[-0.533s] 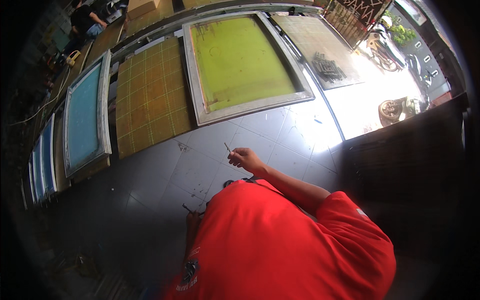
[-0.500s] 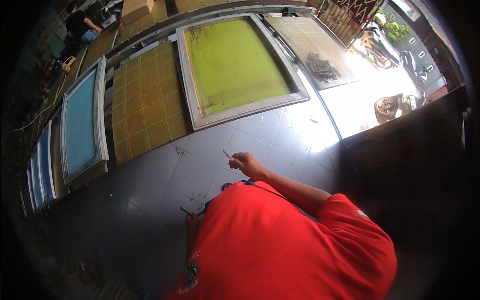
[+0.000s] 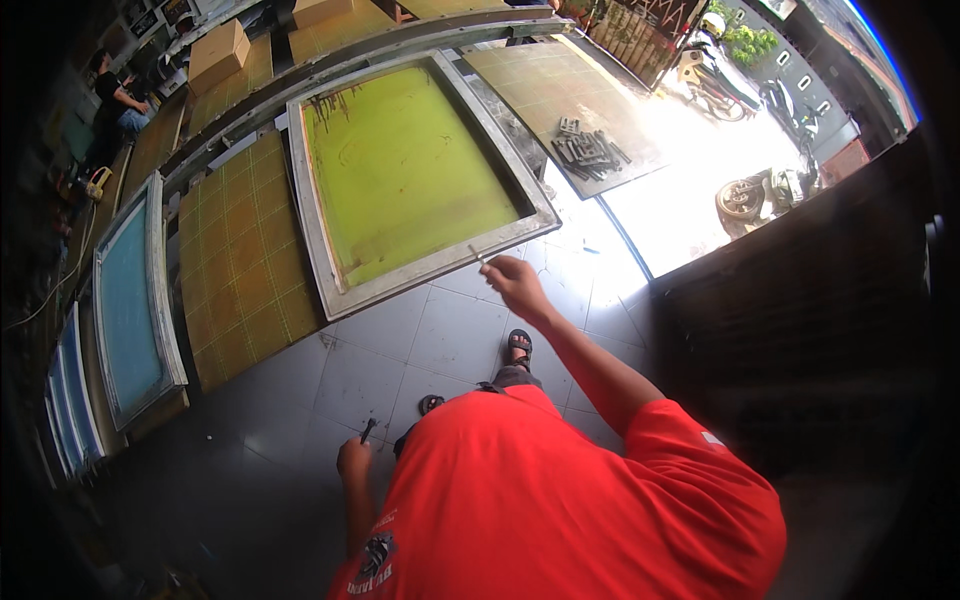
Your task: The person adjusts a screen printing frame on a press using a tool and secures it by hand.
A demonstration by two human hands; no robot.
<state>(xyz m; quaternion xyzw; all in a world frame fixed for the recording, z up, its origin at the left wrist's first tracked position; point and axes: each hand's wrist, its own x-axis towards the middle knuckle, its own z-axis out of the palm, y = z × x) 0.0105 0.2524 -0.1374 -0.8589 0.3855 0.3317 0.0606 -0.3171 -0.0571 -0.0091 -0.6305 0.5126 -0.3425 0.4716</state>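
Observation:
My right hand is closed on a thin, pale stick-like piece, its tip overlapping the near edge of a grey screen-printing frame in the picture. I cannot tell whether they touch. Yellow-green mesh fills that frame, with dark stains along its far left part. Lower left, my left hand is closed round a short dark tool that points upward over the tiles. Its exact kind does not show.
A gridded brown board and a blue-mesh frame lie to the left. Dark metal pieces are heaped on the right-hand board. Cardboard boxes stand behind; a person is far left. Motorbikes stand outside, right.
My right hand has moved forward to the screen frame's near edge with the pale piece. The dark tool in my left hand now points more upright. My sandalled feet have come into view.

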